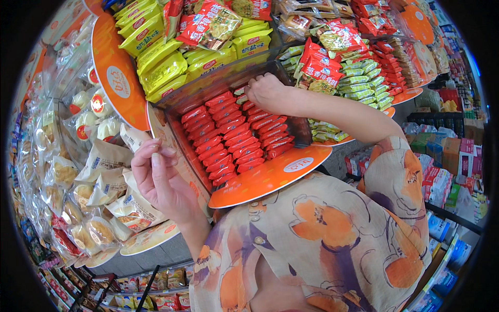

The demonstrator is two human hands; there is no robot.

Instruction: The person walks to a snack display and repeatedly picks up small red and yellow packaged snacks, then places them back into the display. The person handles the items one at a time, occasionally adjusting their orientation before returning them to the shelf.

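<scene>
Rows of small red snack packets point(234, 132) stand packed in a display bin with dark see-through walls point(218, 76) and a rounded orange front panel point(269, 179). My right hand point(265, 93) reaches across into the back of this bin, its fingers curled down at a packet with a green and pale face point(240, 93). Whether the fingers grip that packet cannot be told. My left hand point(158, 167) is raised at the bin's left side, fingers bent and thumb near the fingertips, with nothing visible in it.
Yellow packets point(161, 74) fill the bin behind, with red biscuit packets point(210, 25) on top. At right are green packets point(356, 82) and red ones. Bagged breads point(99, 230) and paper-wrapped items point(105, 160) lie at left. Stocked shelves point(444, 175) stand farther right.
</scene>
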